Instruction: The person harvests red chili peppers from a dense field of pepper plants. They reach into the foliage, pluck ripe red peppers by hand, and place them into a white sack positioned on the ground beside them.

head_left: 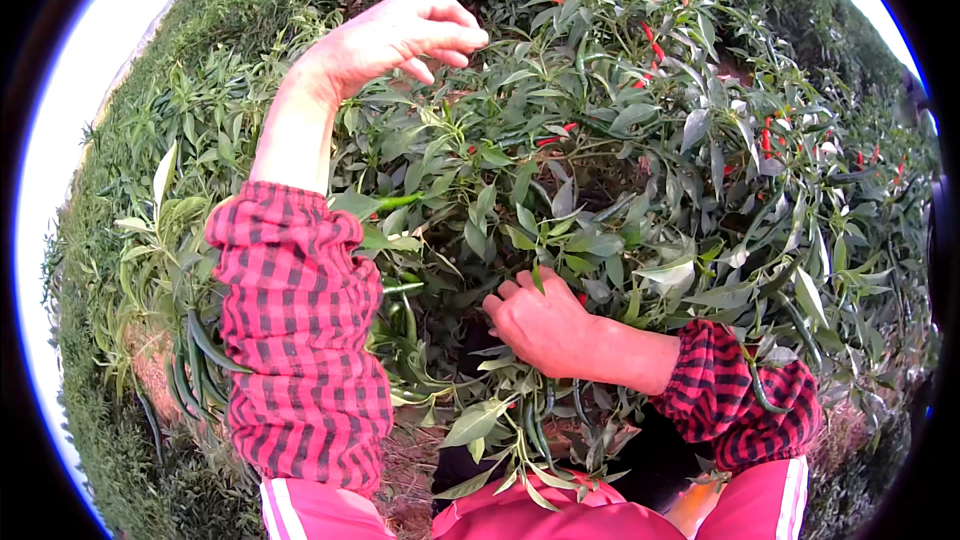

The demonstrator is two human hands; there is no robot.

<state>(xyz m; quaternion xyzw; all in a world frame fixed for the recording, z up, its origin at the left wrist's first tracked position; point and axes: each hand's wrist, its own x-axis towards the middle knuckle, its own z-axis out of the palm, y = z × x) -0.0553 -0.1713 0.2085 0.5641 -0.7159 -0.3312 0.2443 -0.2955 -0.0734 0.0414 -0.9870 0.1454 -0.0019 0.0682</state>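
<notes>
Chili pepper plants point(600, 130) with dense green leaves fill the space in front of me. Over the leaves at the upper left, my left hand point(400, 37) is raised, its bent fingers a little apart and nothing visible in them. Lower and nearer, my right hand point(545, 325) is closed among the leaves. The foliage and the back of the hand hide what its fingers grip, if anything. A light green chili pepper point(398, 201) hangs beside my left forearm. Below my right hand dangle several dark green chili peppers point(535, 425).
Red chili peppers point(653, 40) show among the leaves farther off. More long green peppers point(190, 370) hang left of my left sleeve point(300, 330). A curved green pepper point(762, 390) lies against my right sleeve point(720, 390). Bare soil and dry stalks point(410, 460) show near my lap.
</notes>
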